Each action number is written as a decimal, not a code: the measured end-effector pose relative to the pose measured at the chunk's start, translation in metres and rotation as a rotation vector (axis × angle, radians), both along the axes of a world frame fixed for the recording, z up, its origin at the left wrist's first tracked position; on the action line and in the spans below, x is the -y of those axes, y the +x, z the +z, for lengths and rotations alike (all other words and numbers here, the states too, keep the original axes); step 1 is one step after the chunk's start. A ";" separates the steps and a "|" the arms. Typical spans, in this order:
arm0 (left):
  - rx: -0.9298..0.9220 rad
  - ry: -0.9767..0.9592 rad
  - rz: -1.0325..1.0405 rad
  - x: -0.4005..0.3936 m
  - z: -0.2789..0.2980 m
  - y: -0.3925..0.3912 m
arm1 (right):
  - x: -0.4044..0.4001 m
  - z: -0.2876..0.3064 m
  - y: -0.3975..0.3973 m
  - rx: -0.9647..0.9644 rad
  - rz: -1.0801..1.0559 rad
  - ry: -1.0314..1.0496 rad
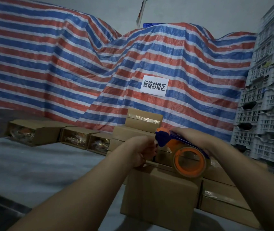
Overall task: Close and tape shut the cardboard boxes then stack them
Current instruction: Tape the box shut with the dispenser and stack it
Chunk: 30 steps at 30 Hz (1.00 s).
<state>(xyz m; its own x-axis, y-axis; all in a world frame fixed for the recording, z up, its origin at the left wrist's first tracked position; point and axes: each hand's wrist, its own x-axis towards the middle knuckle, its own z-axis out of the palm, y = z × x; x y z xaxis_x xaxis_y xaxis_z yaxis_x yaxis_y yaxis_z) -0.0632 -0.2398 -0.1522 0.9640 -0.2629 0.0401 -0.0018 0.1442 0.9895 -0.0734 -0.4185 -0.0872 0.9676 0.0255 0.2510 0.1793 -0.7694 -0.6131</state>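
Far left, three open boxes (76,138) await closing; your left hand (143,151) curls at the near box (161,194), its grasp hidden, your right hand (193,136) grips the tape dispenser (179,147) above it, and taped boxes (143,120) stand stacked behind.

grey floor (33,164) | open boxes (76,137) | taped boxes (224,197)

Tarp (66,64) red-blue-white striped; tape dispenser (166,138) blue-orange (roll core orange); boxes (159,194) brown; crates (269,97) grey.
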 end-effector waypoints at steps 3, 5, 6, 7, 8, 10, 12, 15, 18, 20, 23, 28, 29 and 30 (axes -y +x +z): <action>-0.003 0.022 0.050 0.000 0.000 -0.006 | -0.002 0.001 0.000 -0.018 -0.010 -0.002; 0.001 0.027 0.098 0.001 0.000 -0.006 | -0.003 0.003 -0.001 -0.042 -0.016 -0.006; 0.003 0.030 0.119 0.001 -0.001 -0.004 | -0.004 0.005 -0.001 -0.056 -0.014 -0.010; 0.003 0.025 0.132 0.001 -0.003 -0.003 | -0.005 0.006 -0.001 -0.074 -0.011 -0.016; -0.001 0.021 0.142 0.001 -0.006 -0.002 | -0.006 0.008 -0.001 -0.096 -0.007 -0.024; -0.007 0.006 0.174 -0.001 -0.013 0.002 | -0.007 0.011 0.000 -0.134 0.003 -0.068; -0.015 -0.042 0.207 -0.001 -0.019 0.008 | -0.006 0.014 0.004 -0.145 -0.005 -0.127; -0.069 -0.243 0.267 -0.003 -0.022 0.011 | -0.003 0.019 0.007 -0.142 -0.047 -0.223; -0.135 -0.556 0.297 -0.008 -0.023 0.010 | -0.003 0.023 0.005 -0.137 -0.086 -0.292; -0.139 -0.605 0.293 -0.014 -0.025 0.011 | -0.006 0.020 0.006 -0.119 -0.089 -0.355; 0.024 -0.219 0.441 -0.026 -0.031 0.015 | -0.014 0.015 0.009 -0.098 -0.087 -0.478; 0.250 0.238 0.486 -0.052 -0.055 0.019 | -0.035 0.015 0.016 -0.164 -0.109 -0.625; 0.248 0.256 0.489 -0.053 -0.058 0.018 | -0.039 0.014 0.019 -0.179 -0.117 -0.654; 0.245 0.265 0.485 -0.054 -0.060 0.018 | -0.042 0.014 0.021 -0.192 -0.123 -0.683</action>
<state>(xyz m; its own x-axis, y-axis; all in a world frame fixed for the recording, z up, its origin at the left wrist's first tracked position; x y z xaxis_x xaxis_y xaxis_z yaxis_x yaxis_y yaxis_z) -0.0448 -0.1854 -0.2118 0.9474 0.1727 0.2695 -0.2383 -0.1819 0.9540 -0.0520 -0.3769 -0.0735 0.9991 0.0043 0.0432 0.0043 -1.0000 0.0005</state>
